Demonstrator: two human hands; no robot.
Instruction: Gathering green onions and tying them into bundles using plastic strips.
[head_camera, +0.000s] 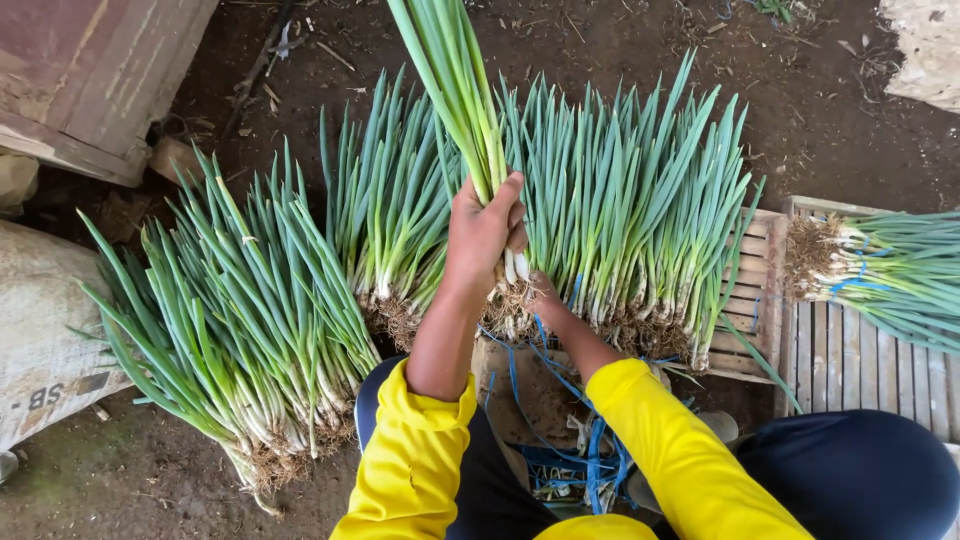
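Seen from above, a dirt floor (820, 110) carries big fans of green onions: a wide heap (630, 200) in the middle, leaves pointing far and roots near, and a second heap (250, 320) to the left. At right, a tied bundle (890, 270) lies on a wooden slatted crate (850, 360). A grey sack (40, 330) sits at the far left edge (contents hidden). In the centre, the left hand (482, 232), its grip wrapped tight, holds a bunch of green onions (460, 90) upright just above the white bases. The right hand (545, 298) is under the roots; its grip cannot be made out. The stalks look light, bendy and easily bruised, best held low. Blue twine (590, 450) lies loose near the lap.
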